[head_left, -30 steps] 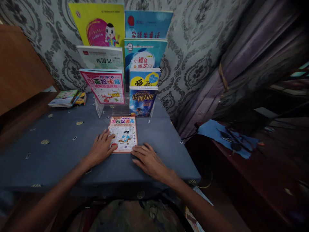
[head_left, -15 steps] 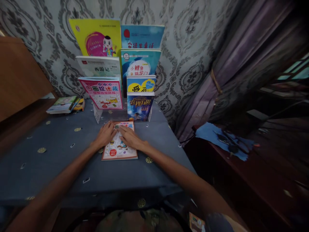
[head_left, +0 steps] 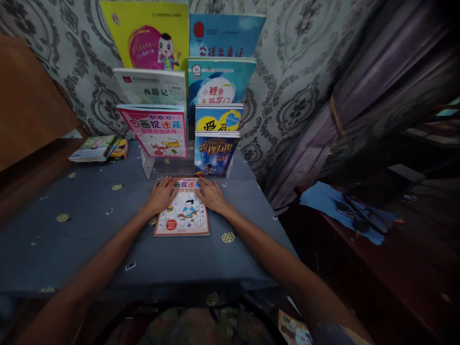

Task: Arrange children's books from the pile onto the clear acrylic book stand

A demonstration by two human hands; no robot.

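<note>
A picture book (head_left: 187,218) with a pale cover and a reddish-brown border lies flat on the blue tablecloth. My left hand (head_left: 162,194) rests on its upper left edge, fingers stretched forward. Over the upper right edge lies my right hand (head_left: 212,194), its fingers spread and pointing at the top corner. Just behind stands a clear book stand (head_left: 171,167). A pink picture book (head_left: 158,136) fills its front left place, and a dark blue book (head_left: 214,155) its front right place.
Behind these rise a yellow book (head_left: 118,28), a grey-green book (head_left: 151,88) and several blue ones. A small pile of books (head_left: 95,148) lies at the left. Beside the table's right edge, a blue cloth (head_left: 319,199) with dark items lies on a dark red surface.
My right hand has slid from the middle of the cover to the book's right edge, uncovering the title and figure. My left hand stays at the left edge. The view has shifted slightly.
</note>
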